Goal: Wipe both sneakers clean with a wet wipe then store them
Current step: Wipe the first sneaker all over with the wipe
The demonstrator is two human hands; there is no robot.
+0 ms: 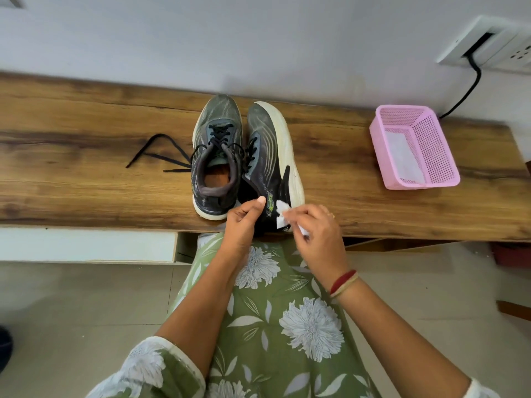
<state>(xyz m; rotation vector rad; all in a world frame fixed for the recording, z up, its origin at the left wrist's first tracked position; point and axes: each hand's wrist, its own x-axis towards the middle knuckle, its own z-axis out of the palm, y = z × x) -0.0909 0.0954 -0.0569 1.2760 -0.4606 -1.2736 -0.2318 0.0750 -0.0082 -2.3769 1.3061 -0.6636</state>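
Observation:
Two dark grey sneakers with white soles stand side by side on the wooden bench (86, 179). The left sneaker (215, 156) sits upright, its opening facing up and its black laces trailing left. The right sneaker (267, 156) is tipped onto its side, so its white sole edge faces right. My left hand (244, 222) grips the heel of the right sneaker, thumb on its side. My right hand (313, 228) pinches a white wet wipe (283, 215) against the heel side of that sneaker.
A pink perforated basket (431, 145) with a white sheet inside stands at the bench's right end. A black cable (471, 87) runs from a wall socket down behind it. A white drawer front (86, 244) sits under the bench on the left.

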